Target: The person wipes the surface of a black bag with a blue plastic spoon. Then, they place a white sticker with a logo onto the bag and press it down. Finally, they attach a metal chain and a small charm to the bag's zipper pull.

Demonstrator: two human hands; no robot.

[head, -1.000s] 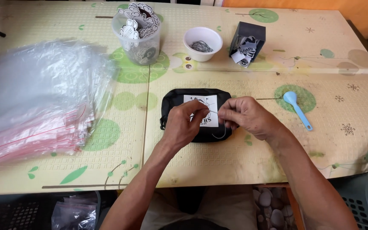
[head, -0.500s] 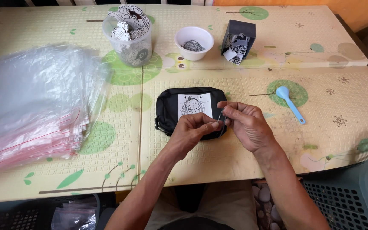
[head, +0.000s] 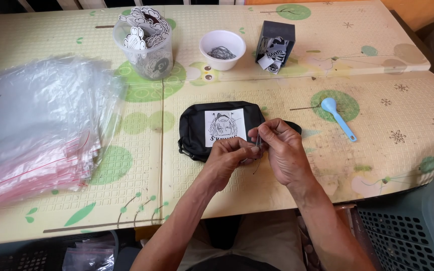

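Left hand: the left hand (head: 229, 155) is curled, thumb and forefinger pinched on a thin ball chain (head: 258, 145); it sits over the near right corner of the pouch.
Right hand: the right hand (head: 282, 150) comes in from the other side, fingertips pressed to the same chain, so the two hands meet almost tip to tip; the grip looks like a fine pinch, though the fingers hide the exact contact.
Chain: short, dark, hanging roughly upright between the fingertips; whether it is hooked to the pouch cannot be told.
Pouch: a black zip pouch (head: 197, 128) with a white printed patch (head: 224, 125) lies flat on the table, long axis running left to right; it is just beyond and left of the hands, touching the left one, so the left hand is nearer.
Table: a pale patterned mat (head: 141, 200) covers it.
Around: a stack of clear zip bags (head: 31, 135) far left; a clear tub of cut-out stickers (head: 144, 42), a white bowl of chains (head: 222, 50) and a dark box of tags (head: 276, 42) along the far edge; a blue plastic spoon (head: 338, 118) to the right, well apart.
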